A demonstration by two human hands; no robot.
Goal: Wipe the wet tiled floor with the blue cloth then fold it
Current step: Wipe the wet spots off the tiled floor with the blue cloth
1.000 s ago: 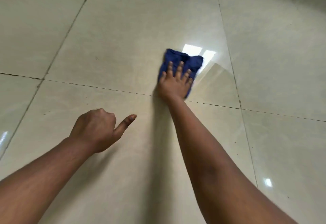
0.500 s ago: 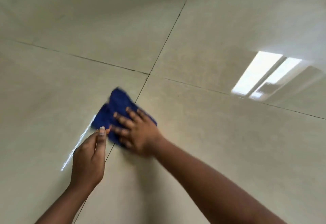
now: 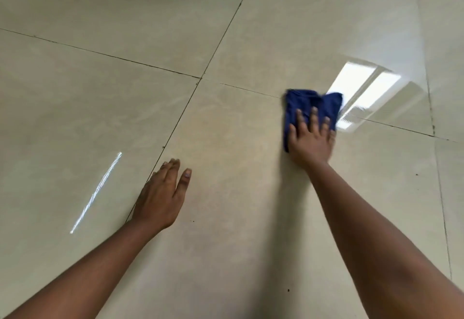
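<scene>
On the far right of the tiled floor (image 3: 105,107), the blue cloth (image 3: 311,107) lies bunched under your right hand (image 3: 310,142), just beside the bright window reflection (image 3: 364,92) and close to a grout line (image 3: 391,125) that runs off to the right. Your right palm rests flat on the near edge of the cloth with the fingers (image 3: 313,117) spread and pointing away from you; the bulk of the cloth therefore lies beyond the fingertips, toward the far side. Its crumpled shape is slightly longer near to far than left to right. Your left hand (image 3: 163,193) sits well apart from the cloth, to the near left, open, with the fingers held close together and the thumb set out; whether it bears on the tile or hovers just above cannot be told. The right hand is the nearer hand and the only one in contact with the cloth. Judged from this layout, wiping is in progress and folding is not yet begun. For the fold, bring the left hand across to the cloth's left edge.
</scene>
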